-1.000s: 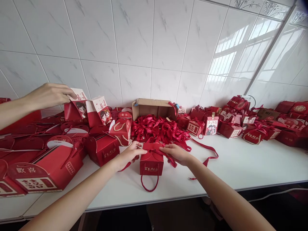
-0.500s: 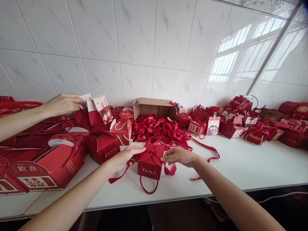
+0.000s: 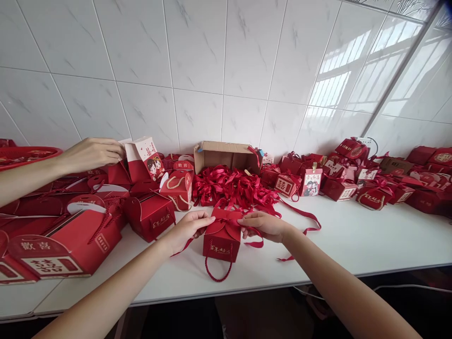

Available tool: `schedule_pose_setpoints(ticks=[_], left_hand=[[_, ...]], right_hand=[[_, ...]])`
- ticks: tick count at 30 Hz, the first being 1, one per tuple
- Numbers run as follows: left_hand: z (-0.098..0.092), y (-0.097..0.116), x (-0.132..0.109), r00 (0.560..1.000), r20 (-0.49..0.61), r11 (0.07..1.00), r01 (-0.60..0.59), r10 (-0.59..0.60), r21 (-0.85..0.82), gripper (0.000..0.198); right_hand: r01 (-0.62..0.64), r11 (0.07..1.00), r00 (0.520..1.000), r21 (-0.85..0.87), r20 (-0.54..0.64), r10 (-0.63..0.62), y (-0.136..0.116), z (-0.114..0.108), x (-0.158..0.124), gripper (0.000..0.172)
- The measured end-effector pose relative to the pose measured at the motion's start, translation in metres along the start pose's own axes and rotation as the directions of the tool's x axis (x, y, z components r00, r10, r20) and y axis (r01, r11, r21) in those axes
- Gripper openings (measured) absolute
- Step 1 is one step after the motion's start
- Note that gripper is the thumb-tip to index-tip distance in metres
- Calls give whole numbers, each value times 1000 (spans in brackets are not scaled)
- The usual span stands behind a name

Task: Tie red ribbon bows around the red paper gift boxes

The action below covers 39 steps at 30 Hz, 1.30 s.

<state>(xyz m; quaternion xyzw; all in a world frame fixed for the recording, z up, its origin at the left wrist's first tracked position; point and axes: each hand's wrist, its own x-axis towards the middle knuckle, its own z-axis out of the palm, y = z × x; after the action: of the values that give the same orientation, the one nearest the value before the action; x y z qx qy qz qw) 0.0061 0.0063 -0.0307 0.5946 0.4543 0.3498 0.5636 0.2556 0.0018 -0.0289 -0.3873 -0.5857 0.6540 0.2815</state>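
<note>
A small red gift box (image 3: 221, 248) with gold lettering stands upright at the table's front, its rope handle (image 3: 218, 280) hanging down its front onto the white surface. Across its top runs a red ribbon (image 3: 226, 220), crossed or knotted at the middle. My left hand (image 3: 190, 229) pinches the ribbon at the box's left side, thumb and finger together. On the right side my right hand (image 3: 264, 226) pinches the ribbon too, with a loose end curling below the fingers. Behind the box lies a heap of red ribbons (image 3: 233, 188), spilling from an open cardboard box (image 3: 222, 149).
Many red gift boxes (image 3: 70, 247) crowd the left, where another person's hand (image 3: 95, 153) touches a tall white-and-red box (image 3: 143, 160). More gift boxes (image 3: 339, 188) are piled at the right. A white tiled wall (image 3: 197, 56) rises behind the white table (image 3: 339, 245).
Both my hands have drawn the ribbon tighter and flatter over the box top. My right hand has shifted slightly up, and the loose ends have shortened or moved. The other person's hand stays by the tall box.
</note>
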Motion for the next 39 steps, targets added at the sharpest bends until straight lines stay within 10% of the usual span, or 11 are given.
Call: schedule_pose_setpoints(ticks=[10,13,18,25,34,39], left_hand=[[-9,-3,-3,974,-78,961,-192,211,199,27],[1,7,-6,906,-181,863,-281,382,419,26],[29,20,-6,764,-47,555,-423,643,717,33],[39,22,5,565,-119,364,-343,816,866,20],[32,23,2,552,-120,342,-319,825,884,15],[31,26,0,558,-90,313,-319,825,895,5]], right_hand=[[134,991,987,-14,-89,-134,11,-9,-7,35],[230,972,973,56,-46,-228,-5,-1,-11,30],[296,951,955,93,-68,-290,-27,17,-13,25],[133,982,969,-132,-192,-157,-35,11,-22,28],[-72,887,961,-456,-269,-61,-30,11,-25,59],[-40,868,970,-494,-229,-86,-31,13,-19,41]])
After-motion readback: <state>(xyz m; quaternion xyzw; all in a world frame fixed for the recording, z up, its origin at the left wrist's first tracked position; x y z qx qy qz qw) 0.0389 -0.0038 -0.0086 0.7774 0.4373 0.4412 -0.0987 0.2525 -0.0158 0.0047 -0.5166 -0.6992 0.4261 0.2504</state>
